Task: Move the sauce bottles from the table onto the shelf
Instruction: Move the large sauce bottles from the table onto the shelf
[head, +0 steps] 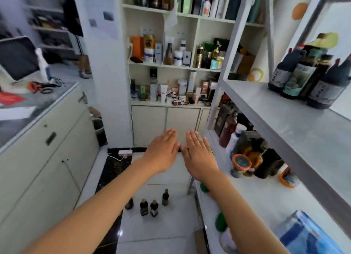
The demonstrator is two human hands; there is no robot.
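My left hand (162, 153) and my right hand (199, 155) are stretched out flat side by side in mid-air, palms down, fingers straight, holding nothing. Several dark sauce bottles (302, 80) with pale labels and red caps stand grouped at the back right of the grey upper shelf (275, 116) of the metal rack on my right. Far below my arms, several small dark bottles (152, 206) stand on the white floor.
The rack's lower shelf (256, 196) holds jars, bottles and an orange-lidded cup (240, 164). A white bookcase (171, 67) packed with boxes and bottles faces me. A cream cabinet counter (38, 105) runs along the left. A power strip (125, 152) lies on the floor.
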